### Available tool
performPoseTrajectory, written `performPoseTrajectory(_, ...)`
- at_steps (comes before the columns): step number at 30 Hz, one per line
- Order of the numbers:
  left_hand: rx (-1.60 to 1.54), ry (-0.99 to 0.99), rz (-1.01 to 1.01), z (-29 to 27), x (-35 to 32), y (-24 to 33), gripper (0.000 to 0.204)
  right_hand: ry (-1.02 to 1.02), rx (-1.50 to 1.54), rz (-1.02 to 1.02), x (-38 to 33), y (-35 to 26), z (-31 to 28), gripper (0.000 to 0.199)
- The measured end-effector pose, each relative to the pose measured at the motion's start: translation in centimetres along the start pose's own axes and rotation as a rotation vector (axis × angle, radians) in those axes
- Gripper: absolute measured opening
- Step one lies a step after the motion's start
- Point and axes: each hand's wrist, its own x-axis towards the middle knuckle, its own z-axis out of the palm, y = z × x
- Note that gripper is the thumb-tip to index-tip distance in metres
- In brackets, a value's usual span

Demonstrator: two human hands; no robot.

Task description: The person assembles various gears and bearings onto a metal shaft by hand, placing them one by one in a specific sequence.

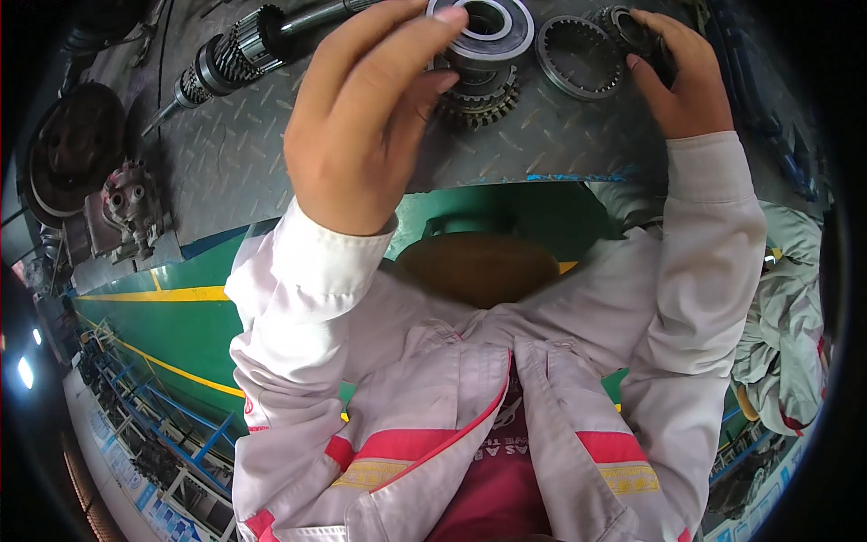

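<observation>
My left hand [352, 126] is closed on the left side of a metal ball bearing [517, 38], with a fingertip on its upper face. Below the bearing, a toothed gear [479, 107] lies on the dark steel tabletop [244, 154]. To the right, a wide ring with inner teeth [544, 56] lies flat between my two hands. My right hand [691, 77] has its thumb and fingers curled round a small dark ringed metal part [628, 29] at the ring's far right edge. The palm hides some of that part.
A geared shaft [257, 41] lies at the far left of the table. Beyond it are a round dark plate [77, 149] and a grimy metal housing [126, 208]. A brown stool seat [479, 266] shows between my legs. Another person's pale sleeve [781, 307] is at the right.
</observation>
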Motion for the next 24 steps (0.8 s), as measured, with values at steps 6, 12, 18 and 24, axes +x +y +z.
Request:
performPoseTrajectory(6,-0.274,-0.009,-0.455,0.9,-0.2,2.1,0.081,-0.040,0.649,0.160,2.9,-5.1,-1.6,0.060)
performPoseTrajectory(12,-0.249,-0.020,-0.460,1.9,0.3,2.4,0.080,0.118,0.978,-0.099,4.8,-9.0,1.0,0.071)
performPoseTrajectory(18,-0.276,0.041,-0.478,2.5,0.6,1.9,0.075,0.073,1.133,0.045,5.9,-10.5,0.5,0.064)
performPoseTrajectory(24,-0.450,0.066,-0.609,2.5,1.4,2.4,0.072,0.192,1.098,0.094,6.4,-10.0,0.7,0.055)
